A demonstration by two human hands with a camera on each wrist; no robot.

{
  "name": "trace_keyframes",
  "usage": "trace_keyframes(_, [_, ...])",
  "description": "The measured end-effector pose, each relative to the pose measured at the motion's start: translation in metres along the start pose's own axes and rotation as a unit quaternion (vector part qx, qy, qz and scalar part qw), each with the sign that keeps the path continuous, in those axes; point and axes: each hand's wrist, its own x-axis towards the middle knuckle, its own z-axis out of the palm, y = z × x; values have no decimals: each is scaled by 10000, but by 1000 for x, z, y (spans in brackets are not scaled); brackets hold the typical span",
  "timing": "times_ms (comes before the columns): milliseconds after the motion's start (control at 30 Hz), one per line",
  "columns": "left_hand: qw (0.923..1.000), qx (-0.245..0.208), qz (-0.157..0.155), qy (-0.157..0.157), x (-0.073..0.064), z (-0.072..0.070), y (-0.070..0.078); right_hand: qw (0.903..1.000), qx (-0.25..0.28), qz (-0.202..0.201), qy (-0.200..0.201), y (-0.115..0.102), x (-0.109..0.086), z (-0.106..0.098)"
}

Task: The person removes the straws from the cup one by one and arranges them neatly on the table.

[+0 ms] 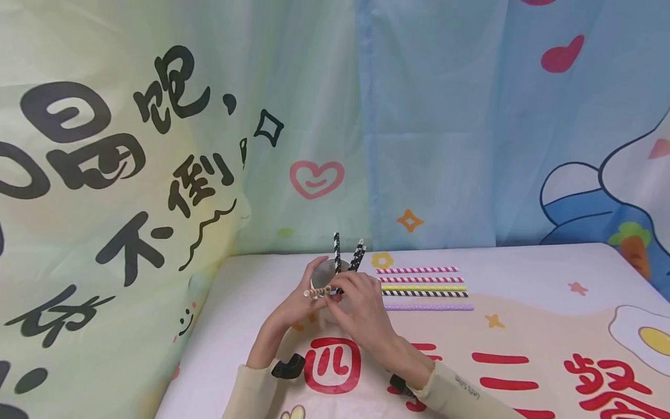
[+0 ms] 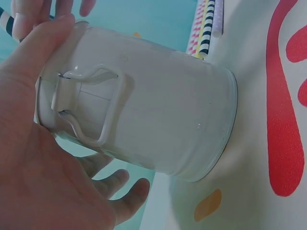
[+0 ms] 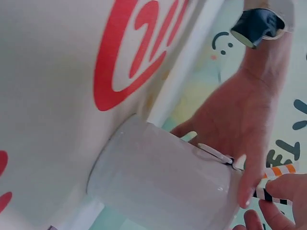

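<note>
My left hand point(image 1: 290, 311) holds a white enamel mug point(image 2: 158, 100), its thumb by the rim and the other fingers spread behind the wire-like handle point(image 2: 112, 110). Orange-and-white striped paper straws point(image 1: 316, 293) lean out over the near rim. Black straws with white marks point(image 1: 358, 256) stand up from the mug's far side. At the mouth of the mug, my right hand point(image 1: 363, 308) pinches straws between thumb and fingers. In the right wrist view, a black-and-white striped straw point(image 3: 282, 201) lies at its fingertips, close to an orange-striped straw point(image 3: 285, 170).
Right of the mug, several paper straws lie in a row on the table: pink-striped point(image 1: 419, 280), yellow point(image 1: 424, 288), black-striped point(image 1: 426, 294) and lilac point(image 1: 429, 307). A printed cloth covers the table point(image 1: 549, 291). Patterned curtains point(image 1: 434, 128) hang behind and at the left.
</note>
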Motion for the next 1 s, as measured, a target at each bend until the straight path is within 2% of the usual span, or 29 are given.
trace_keyframes(333, [9992, -273, -275, 46, 0, 0, -1, 9955, 759, 569, 65, -6, 2, -15])
trace_keyframes(500, [9990, -251, -354, 57, 0, 1, -1, 9934, 958, 591, 201, -8, 3, -24])
trace_keyframes(833, [9971, -113, -684, 307, -1, 5, 2, 9896, 1217, 690, 322, -6, 1, -43])
trace_keyframes(1000, [9968, -78, -726, 321, -1, 6, 2, 9861, 1308, 946, 401, -7, -2, -51])
